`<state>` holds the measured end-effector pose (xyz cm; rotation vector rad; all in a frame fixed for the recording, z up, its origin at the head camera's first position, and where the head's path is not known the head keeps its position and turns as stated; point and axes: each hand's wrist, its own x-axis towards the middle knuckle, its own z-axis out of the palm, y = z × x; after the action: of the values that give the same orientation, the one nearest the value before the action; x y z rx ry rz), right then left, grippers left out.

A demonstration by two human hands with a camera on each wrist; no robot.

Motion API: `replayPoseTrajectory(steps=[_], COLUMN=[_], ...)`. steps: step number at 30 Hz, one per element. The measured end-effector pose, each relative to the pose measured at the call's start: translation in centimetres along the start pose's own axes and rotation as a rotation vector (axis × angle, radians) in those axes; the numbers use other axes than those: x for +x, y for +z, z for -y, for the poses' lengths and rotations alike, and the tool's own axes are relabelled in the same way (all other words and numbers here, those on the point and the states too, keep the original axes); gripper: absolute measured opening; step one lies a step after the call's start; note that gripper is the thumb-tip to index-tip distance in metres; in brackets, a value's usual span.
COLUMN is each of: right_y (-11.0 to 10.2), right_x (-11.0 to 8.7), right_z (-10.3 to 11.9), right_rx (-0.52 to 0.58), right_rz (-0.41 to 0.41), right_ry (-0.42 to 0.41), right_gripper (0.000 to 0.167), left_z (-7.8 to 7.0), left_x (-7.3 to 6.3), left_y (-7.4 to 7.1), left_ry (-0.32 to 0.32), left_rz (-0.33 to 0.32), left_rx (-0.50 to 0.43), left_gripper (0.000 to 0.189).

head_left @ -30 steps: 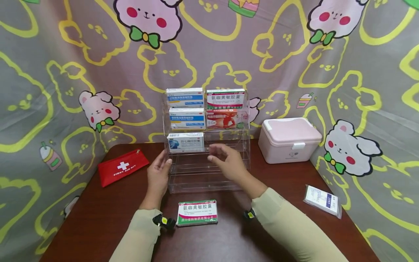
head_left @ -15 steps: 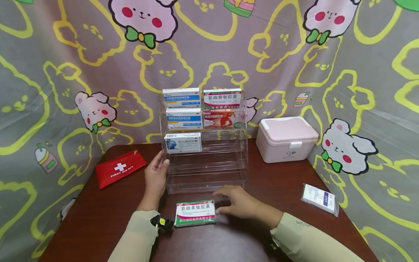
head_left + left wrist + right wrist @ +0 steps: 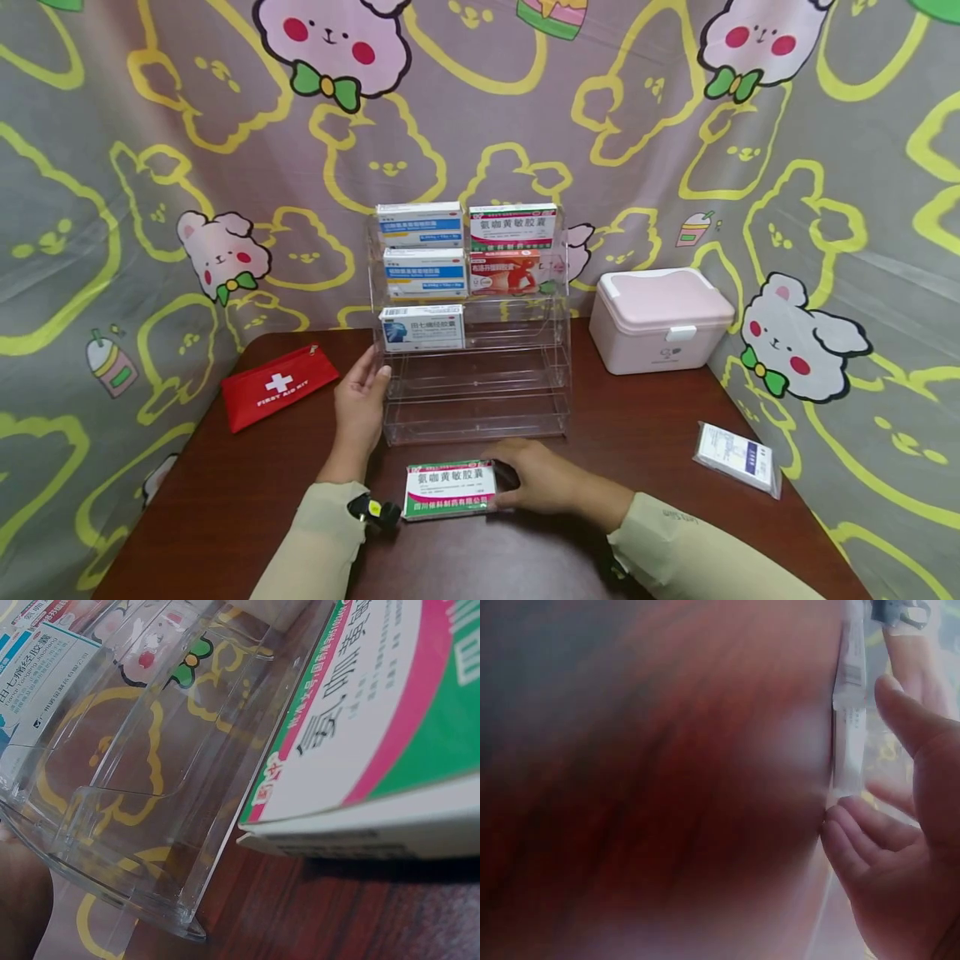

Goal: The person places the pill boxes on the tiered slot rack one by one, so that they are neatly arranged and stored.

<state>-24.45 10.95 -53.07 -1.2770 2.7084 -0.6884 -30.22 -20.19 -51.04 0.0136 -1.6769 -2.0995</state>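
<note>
A green, white and magenta medicine box (image 3: pixel 450 490) lies flat on the table in front of a clear tiered display rack (image 3: pixel 476 429). My right hand (image 3: pixel 551 479) is at the box's right end, thumb and fingers spread around its corners; in the right wrist view the hand (image 3: pixel 900 847) has fingertips close to the white box edge (image 3: pixel 850 754), contact being unclear. At the rack's left side, my left hand (image 3: pixel 360 408) grips the edge, thumb in front and fingers partly hidden behind. In the left wrist view, the medicine box (image 3: pixel 375 720) looms near the rack (image 3: pixel 187 892).
Upper tiers carry blue-white boxes (image 3: pixel 425 275), a green-white box (image 3: pixel 513 227), a red box (image 3: pixel 502 273) and a white-grey box (image 3: pixel 423 331). A red first aid pouch (image 3: pixel 281 387) lies left. At right are a pink lidded case (image 3: pixel 660 325) and a bagged white pack (image 3: pixel 738 458).
My right hand has come down from the rack's middle tier to the right end of the medicine box on the table. The left hand has stayed at the rack's side.
</note>
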Motion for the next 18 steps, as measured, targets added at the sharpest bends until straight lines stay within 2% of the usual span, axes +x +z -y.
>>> replayPoseTrajectory(steps=[11,18], right_y=[0.30,-0.20], right_x=[0.18,-0.21], right_z=[0.17,0.23], right_rx=[-0.045,0.005], right_rz=[0.002,-0.046], right_ry=[0.003,0.028], right_gripper=[0.063,0.077], left_z=[0.01,-0.26], left_x=[0.05,0.07], left_y=[0.06,-0.01], left_ry=[-0.006,-0.006], left_rz=[-0.002,0.006], left_rx=[-0.003,0.028], left_gripper=[0.054,0.054])
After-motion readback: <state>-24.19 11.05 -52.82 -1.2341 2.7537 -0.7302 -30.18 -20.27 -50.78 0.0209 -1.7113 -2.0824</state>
